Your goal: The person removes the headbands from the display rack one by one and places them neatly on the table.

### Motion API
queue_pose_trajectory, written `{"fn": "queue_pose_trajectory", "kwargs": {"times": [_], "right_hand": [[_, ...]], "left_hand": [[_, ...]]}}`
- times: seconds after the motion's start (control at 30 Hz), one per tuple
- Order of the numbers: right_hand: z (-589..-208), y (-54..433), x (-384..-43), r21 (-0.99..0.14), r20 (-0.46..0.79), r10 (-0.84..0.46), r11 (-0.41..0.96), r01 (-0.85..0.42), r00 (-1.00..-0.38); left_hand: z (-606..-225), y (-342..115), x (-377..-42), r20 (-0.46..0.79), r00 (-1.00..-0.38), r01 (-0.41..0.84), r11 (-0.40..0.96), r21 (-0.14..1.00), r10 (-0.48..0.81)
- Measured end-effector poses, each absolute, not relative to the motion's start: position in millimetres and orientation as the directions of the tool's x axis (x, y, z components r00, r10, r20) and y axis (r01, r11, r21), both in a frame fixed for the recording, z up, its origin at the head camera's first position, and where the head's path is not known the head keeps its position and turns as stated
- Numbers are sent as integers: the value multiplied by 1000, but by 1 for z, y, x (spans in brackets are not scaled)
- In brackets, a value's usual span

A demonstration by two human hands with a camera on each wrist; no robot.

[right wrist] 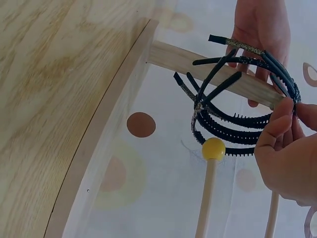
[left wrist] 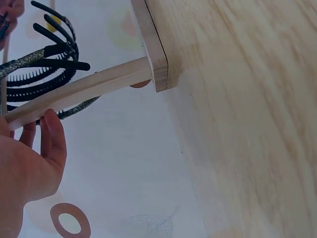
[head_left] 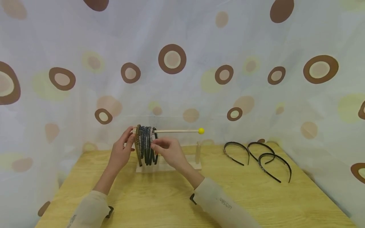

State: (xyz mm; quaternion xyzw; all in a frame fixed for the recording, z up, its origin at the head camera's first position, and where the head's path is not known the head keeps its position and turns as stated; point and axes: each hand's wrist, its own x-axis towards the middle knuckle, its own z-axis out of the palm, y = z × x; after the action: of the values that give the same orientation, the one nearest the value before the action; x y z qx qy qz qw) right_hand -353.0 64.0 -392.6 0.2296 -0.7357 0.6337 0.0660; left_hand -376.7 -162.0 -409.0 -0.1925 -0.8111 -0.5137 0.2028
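A wooden stand (head_left: 168,168) on the table carries a horizontal rod (head_left: 178,131) with a yellow ball (head_left: 201,130) on its end. Several dark and glittery toothed headbands (head_left: 146,145) hang bunched at the rod's left end. My left hand (head_left: 119,153) grips the top of the upright post (left wrist: 99,82), its fingers bent around the wood in the left wrist view. At the bunch's right side, my right hand (head_left: 172,155) pinches a headband between thumb and fingers. In the right wrist view, the right hand (right wrist: 287,148) partly covers that headband.
Three loose black headbands, a left one (head_left: 236,153), a rear one (head_left: 260,144) and a front one (head_left: 275,167), lie on the wooden table (head_left: 228,196) to the right. A second upright (head_left: 198,153) rises at the stand's right end. A patterned curtain (head_left: 182,88) hangs behind.
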Motion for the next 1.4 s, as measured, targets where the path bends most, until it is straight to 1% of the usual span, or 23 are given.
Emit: {"fn": "queue_pose_trajectory", "kwargs": {"times": [0.13, 0.33, 0.57, 0.7, 1.03, 1.13, 1.4], "right_hand": [[-392, 59, -353, -876, 422, -246, 137, -463, -872], [-387, 54, -355, -834, 482, -245, 165, -526, -841], [-388, 57, -355, -758, 546, -229, 274, -592, -806], [-391, 60, -354, -725, 574, -221, 311, -615, -788], [-390, 71, -355, -706, 625, -138, 320, -631, -769], [-385, 77, -356, -683, 655, -117, 332, -651, -746], [-366, 92, -353, -596, 752, -80, 342, -726, -655]], "left_hand": [[-407, -167, -376, 548, -831, 534, 420, 734, 97], [-402, -174, -377, 571, -814, 557, 422, 715, 105], [-404, -174, -378, 562, -819, 554, 419, 719, 119], [-406, -172, -378, 547, -828, 545, 402, 736, 121], [-411, -164, -380, 537, -834, 543, 377, 751, 130], [-412, -164, -380, 529, -838, 536, 373, 757, 129], [-413, -164, -380, 523, -843, 529, 373, 762, 127]]}}
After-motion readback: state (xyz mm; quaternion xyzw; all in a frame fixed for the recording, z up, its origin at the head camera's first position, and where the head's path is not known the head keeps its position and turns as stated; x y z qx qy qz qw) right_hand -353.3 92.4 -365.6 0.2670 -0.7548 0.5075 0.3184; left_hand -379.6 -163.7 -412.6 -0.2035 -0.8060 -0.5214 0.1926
